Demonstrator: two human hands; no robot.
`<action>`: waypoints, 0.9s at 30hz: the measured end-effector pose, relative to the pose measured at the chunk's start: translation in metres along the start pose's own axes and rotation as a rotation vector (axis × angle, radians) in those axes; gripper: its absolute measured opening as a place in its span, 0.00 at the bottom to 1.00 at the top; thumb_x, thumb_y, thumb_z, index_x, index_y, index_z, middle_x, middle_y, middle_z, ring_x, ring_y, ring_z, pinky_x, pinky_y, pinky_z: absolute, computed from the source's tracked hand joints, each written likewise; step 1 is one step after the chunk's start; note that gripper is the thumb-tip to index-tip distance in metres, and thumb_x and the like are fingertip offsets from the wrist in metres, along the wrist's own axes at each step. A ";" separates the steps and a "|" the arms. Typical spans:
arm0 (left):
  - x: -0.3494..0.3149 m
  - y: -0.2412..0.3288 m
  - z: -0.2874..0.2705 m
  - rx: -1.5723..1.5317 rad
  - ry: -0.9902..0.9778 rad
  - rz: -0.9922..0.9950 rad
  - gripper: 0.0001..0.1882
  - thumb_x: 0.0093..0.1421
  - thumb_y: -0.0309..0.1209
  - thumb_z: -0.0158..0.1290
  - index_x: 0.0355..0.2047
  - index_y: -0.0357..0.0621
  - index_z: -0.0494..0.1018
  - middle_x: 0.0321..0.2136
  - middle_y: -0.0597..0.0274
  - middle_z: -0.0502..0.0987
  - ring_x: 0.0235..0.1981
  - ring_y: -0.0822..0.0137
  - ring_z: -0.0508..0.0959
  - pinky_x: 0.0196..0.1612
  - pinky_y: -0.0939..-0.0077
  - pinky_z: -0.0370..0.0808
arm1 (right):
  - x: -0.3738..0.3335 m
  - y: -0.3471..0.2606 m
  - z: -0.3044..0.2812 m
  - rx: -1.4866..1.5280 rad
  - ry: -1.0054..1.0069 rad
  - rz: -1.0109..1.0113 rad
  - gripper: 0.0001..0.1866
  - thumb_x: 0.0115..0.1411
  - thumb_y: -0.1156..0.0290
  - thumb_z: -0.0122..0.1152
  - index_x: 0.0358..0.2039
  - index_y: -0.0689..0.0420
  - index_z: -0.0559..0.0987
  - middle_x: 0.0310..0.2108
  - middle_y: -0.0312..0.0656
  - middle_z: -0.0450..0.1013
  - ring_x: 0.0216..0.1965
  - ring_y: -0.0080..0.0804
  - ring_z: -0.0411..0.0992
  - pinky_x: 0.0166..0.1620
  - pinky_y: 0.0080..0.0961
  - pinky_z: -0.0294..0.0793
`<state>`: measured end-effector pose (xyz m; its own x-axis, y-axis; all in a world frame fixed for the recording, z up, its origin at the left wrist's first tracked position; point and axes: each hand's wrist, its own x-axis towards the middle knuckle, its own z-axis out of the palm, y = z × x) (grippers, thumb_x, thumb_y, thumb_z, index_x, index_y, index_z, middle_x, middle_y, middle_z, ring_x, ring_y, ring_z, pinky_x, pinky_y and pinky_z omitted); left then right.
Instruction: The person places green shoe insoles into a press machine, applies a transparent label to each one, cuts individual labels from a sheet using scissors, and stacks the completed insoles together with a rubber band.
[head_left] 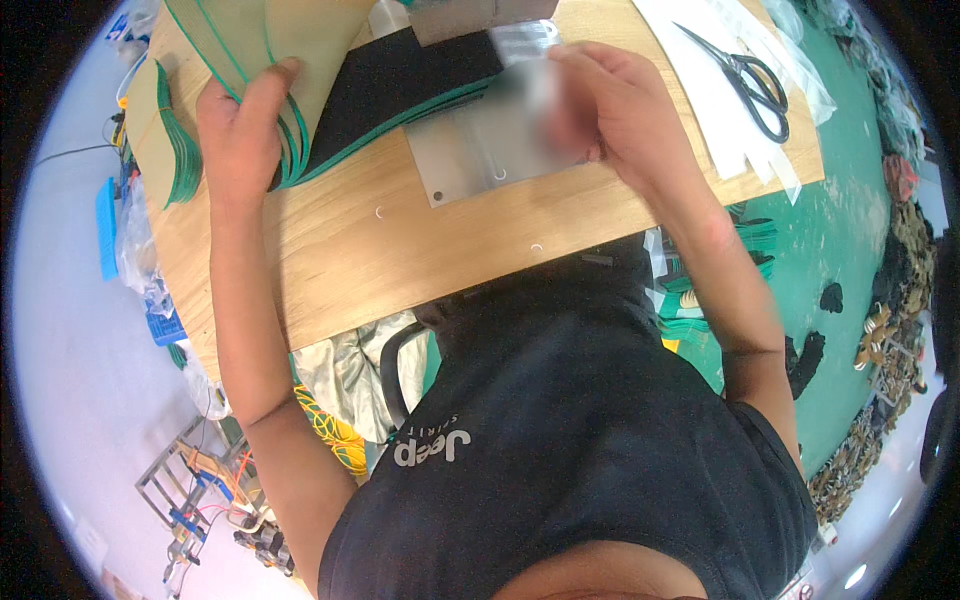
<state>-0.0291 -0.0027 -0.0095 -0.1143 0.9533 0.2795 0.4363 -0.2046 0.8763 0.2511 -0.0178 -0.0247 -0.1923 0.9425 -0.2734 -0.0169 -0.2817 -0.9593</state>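
Note:
My left hand [245,135] is closed around the edge of a stack of beige sheets [300,50] with green edges, its thumb lying on top. Beside it a black sheet [405,85], also green along its border, stretches over the wooden table toward a grey metal plate [450,165] let into the tabletop. My right hand [625,115] is at the right side of that plate, thumb and fingers pressed together. A blurred patch covers its fingertips, so what they hold cannot be made out. Above the plate is a grey machine part [480,15].
Black-handled scissors [755,95] lie on white strips [720,110] at the table's right. Another beige, green-edged stack [170,150] is at the left edge. Yellow cord [335,435] and shiny cloth [350,370] are below the table. Heaped scraps [890,320] line the green floor's right side.

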 end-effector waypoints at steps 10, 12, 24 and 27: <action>-0.003 0.003 0.000 0.046 -0.049 0.056 0.12 0.53 0.33 0.52 0.29 0.34 0.74 0.23 0.66 0.74 0.27 0.76 0.69 0.33 0.80 0.67 | 0.006 -0.002 0.002 -0.208 -0.115 -0.006 0.15 0.60 0.60 0.52 0.23 0.57 0.73 0.13 0.36 0.70 0.11 0.18 0.64 0.15 0.14 0.60; -0.003 0.001 0.000 0.051 -0.050 0.058 0.12 0.53 0.34 0.52 0.29 0.35 0.74 0.23 0.66 0.74 0.26 0.76 0.69 0.33 0.80 0.67 | 0.006 -0.001 0.002 -0.198 -0.113 -0.010 0.15 0.60 0.60 0.52 0.22 0.57 0.73 0.13 0.36 0.70 0.11 0.18 0.65 0.15 0.13 0.60; -0.004 -0.002 0.002 0.208 -0.258 0.108 0.13 0.53 0.36 0.53 0.30 0.38 0.75 0.22 0.61 0.74 0.25 0.74 0.70 0.30 0.78 0.68 | 0.009 0.000 0.004 -0.186 -0.079 0.003 0.16 0.59 0.58 0.52 0.23 0.58 0.73 0.14 0.38 0.72 0.13 0.19 0.67 0.16 0.13 0.62; -0.008 0.008 0.013 0.254 -0.312 0.176 0.17 0.49 0.40 0.58 0.33 0.39 0.74 0.24 0.56 0.76 0.25 0.66 0.74 0.31 0.73 0.70 | 0.005 0.000 0.007 -0.168 -0.032 0.003 0.13 0.61 0.62 0.52 0.24 0.57 0.74 0.12 0.34 0.69 0.11 0.15 0.64 0.13 0.10 0.58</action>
<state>-0.0126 -0.0088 -0.0097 0.2394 0.9381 0.2503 0.6353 -0.3463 0.6903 0.2435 -0.0140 -0.0261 -0.2232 0.9346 -0.2769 0.1477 -0.2484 -0.9573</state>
